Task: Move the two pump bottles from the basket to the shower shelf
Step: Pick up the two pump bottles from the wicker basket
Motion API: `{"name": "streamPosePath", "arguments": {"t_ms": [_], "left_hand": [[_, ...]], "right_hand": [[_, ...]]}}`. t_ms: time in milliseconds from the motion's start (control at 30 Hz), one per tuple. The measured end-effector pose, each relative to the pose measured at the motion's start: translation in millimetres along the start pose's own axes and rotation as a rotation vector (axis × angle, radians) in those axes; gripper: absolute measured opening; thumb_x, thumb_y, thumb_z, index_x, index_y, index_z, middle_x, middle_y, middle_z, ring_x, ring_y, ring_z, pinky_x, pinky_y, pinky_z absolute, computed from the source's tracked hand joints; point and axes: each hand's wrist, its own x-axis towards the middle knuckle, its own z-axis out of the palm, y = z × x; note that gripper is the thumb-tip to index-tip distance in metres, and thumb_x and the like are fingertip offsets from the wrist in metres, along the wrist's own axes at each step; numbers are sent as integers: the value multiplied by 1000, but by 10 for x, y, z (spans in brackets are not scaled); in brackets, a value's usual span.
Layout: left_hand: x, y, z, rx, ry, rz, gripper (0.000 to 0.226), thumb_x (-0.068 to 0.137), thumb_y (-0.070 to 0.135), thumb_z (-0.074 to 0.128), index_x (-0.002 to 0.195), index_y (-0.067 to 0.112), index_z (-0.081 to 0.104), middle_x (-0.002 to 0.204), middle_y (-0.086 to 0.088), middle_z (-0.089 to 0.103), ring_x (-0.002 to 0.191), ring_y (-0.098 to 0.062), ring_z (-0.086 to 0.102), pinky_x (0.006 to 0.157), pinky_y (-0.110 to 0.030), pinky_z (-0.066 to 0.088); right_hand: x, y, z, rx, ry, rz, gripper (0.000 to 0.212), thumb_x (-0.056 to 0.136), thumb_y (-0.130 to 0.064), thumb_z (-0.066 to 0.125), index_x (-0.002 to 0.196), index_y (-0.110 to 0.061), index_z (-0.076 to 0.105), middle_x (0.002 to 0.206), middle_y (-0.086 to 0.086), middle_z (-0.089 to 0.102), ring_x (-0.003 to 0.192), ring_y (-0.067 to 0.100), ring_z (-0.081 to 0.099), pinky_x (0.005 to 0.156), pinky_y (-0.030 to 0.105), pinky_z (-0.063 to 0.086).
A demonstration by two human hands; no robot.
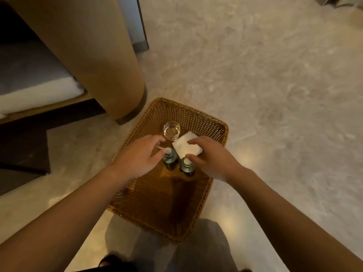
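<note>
A brown wicker basket [198, 118] sits on the pale floor below me. Two dark green pump bottles with white pump heads stand upright side by side in its middle: the left bottle [170, 161] and the right bottle [187, 168]. My left hand [137, 156] hovers over the left bottle's pump, fingers curled and apart, thumb and fingertips at the pump head. My right hand [210, 158] reaches over the right bottle, fingers spread, its thumb touching the pump top. Neither hand has closed around a bottle.
A clear drinking glass [172, 131] stands in the basket beyond the bottles, and a folded white cloth [184, 147] lies beside it under my right fingers. A tan rounded cabinet corner [110, 75] rises just left of the basket. Open stone floor [275, 95] spreads to the right.
</note>
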Motion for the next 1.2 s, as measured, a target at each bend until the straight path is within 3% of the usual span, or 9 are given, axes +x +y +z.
{"name": "streamPosePath", "arguments": {"t_ms": [133, 200, 433, 600, 833, 933, 1067, 1200], "left_hand": [[298, -288, 290, 85, 28, 68, 40, 89, 42, 46, 126, 26, 46, 127, 1, 54, 111, -14, 51, 89, -34, 46], [388, -399, 404, 92, 45, 98, 40, 89, 42, 45, 126, 25, 47, 127, 1, 54, 112, -13, 51, 92, -38, 47], [403, -577, 704, 65, 106, 192, 46, 81, 56, 38, 119, 33, 49, 118, 9, 57, 102, -7, 55, 84, -36, 52], [354, -572, 836, 66, 145, 270, 44, 79, 54, 48, 117, 33, 50, 117, 10, 57, 107, -6, 51, 88, -30, 47], [372, -600, 882, 105, 196, 250, 43, 81, 45, 56, 121, 31, 49, 119, 8, 57, 110, -9, 51, 90, -33, 48], [386, -589, 905, 94, 199, 249, 42, 81, 42, 59, 120, 29, 51, 117, 5, 59, 108, -11, 52, 90, -35, 48], [394, -598, 912, 98, 194, 233, 38, 80, 40, 60, 117, 32, 52, 110, 7, 59, 102, -11, 53, 83, -36, 51], [361, -588, 920, 102, 182, 200, 36, 81, 41, 59, 116, 31, 53, 107, 6, 59, 94, -9, 54, 74, -31, 51]], "right_hand": [[378, 351, 242, -3, 88, -88, 40, 85, -38, 57, 121, -22, 52, 122, 1, 57, 99, 8, 50, 82, 24, 43], [507, 464, 323, 7, 94, -139, 39, 85, -40, 57, 119, -23, 54, 119, -1, 59, 96, 3, 48, 79, 15, 37], [670, 694, 448, 179, 133, -152, 35, 82, -46, 58, 114, -31, 58, 114, -14, 60, 97, 1, 58, 75, 14, 42], [471, 807, 608, 188, 62, -133, 35, 79, -52, 57, 109, -35, 58, 110, -18, 58, 99, 0, 57, 77, 20, 49], [334, 868, 680, 112, 58, -165, 37, 78, -45, 64, 112, -34, 56, 115, -14, 58, 101, 4, 56, 82, 28, 53], [329, 826, 730, 62, 30, -194, 40, 76, -43, 67, 113, -33, 56, 113, -16, 55, 100, 3, 54, 82, 23, 51], [324, 828, 818, -51, 59, -244, 39, 74, -40, 70, 110, -29, 59, 103, -16, 53, 90, 1, 53, 71, 8, 44], [342, 850, 854, -66, 102, -215, 32, 76, -34, 70, 106, -25, 63, 105, -8, 59, 90, 9, 55, 75, 26, 53]]}}
